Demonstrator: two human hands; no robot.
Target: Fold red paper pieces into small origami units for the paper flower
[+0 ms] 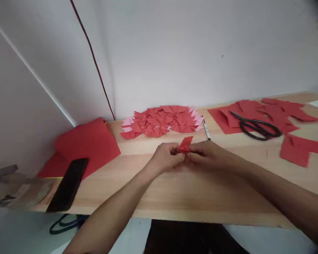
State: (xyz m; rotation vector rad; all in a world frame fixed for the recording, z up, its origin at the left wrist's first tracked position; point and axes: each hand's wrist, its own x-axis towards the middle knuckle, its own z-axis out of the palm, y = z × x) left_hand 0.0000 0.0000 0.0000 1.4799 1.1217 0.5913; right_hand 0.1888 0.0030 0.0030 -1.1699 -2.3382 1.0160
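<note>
Bare forearms reach in from the bottom and the right of the view, over the wooden bench (137, 187). Between the left hand (167, 157) and the right hand (211, 155) is a small folded red paper (185, 145), above the middle of the bench. Left fingers pinch its left side and right fingers pinch its right side, with one flap standing up between them. Just beyond the hands lies a cluster of red and pink folded pieces (161, 121) near the wall (174, 53), with a marker (206, 128) at its right. Farther right, black-handled scissors (256, 127) rest on red paper sheets and scraps (229, 121), and a cut red piece (295, 151) lies nearer the front. On the left, a black phone (68, 185) partly overlaps large red sheets (87, 144). A dark red cord (92, 53) runs down the wall.
</note>
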